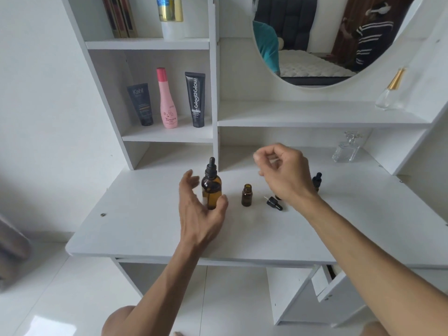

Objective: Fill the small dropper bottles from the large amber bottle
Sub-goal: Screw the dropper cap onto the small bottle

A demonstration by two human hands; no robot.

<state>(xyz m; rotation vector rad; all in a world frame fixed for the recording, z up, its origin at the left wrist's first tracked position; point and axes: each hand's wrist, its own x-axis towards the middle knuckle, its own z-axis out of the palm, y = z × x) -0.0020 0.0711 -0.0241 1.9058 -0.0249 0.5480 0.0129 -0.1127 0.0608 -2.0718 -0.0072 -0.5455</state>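
Presently, the left hand, fingers spread, closes on the large amber bottle while the right hand (fingers loosely curled, empty) hovers; uncapping its dropper likely follows, toward the open small bottle.

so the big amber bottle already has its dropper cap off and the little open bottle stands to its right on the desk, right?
Not quite. The head view shows the large amber bottle with its black dropper cap on, not off. The left hand is open around it. The rest holds: the small open bottle stands uncapped to its right on the desk, with a loose dropper cap lying beside it.
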